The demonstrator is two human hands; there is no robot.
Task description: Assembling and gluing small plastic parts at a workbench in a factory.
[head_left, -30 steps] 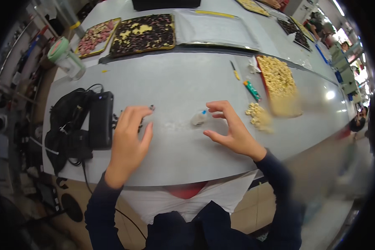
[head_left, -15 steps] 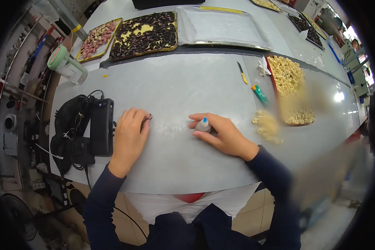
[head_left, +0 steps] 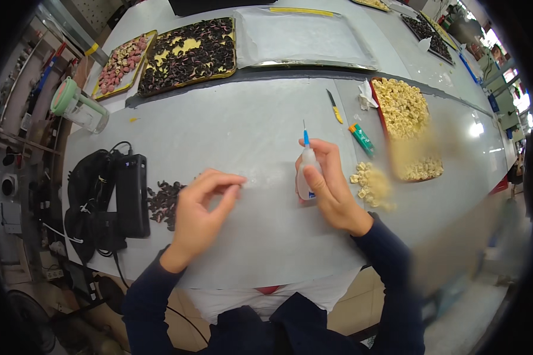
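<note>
My right hand [head_left: 336, 192] is wrapped round a small white squeeze bottle [head_left: 305, 171], held upright with its blue needle tip [head_left: 306, 137] pointing up. My left hand [head_left: 204, 207] is over the middle of the grey table, thumb and fingertips pinched together. Whatever sits in that pinch, if anything, is too small to make out. Beside the left wrist lies a pile of dark curled pieces [head_left: 164, 204], partly covered by the hand. Right of the bottle is a loose heap of cream-coloured pieces [head_left: 366, 182], smeared in the picture.
A black box-shaped device [head_left: 133, 195] with cables lies left. A green lighter [head_left: 361, 139] and yellow-handled knife [head_left: 336, 107] lie near a red tray [head_left: 381, 112] of cream pieces. Along the back stand a tray of dark pieces [head_left: 189, 56], a paper-lined tray [head_left: 302, 38] and a green-lidded jar [head_left: 80, 105].
My right hand has raised and turned the bottle, so its needle now points up. My left hand has moved right from the dark pile, uncovering it. The view has shifted slightly.
</note>
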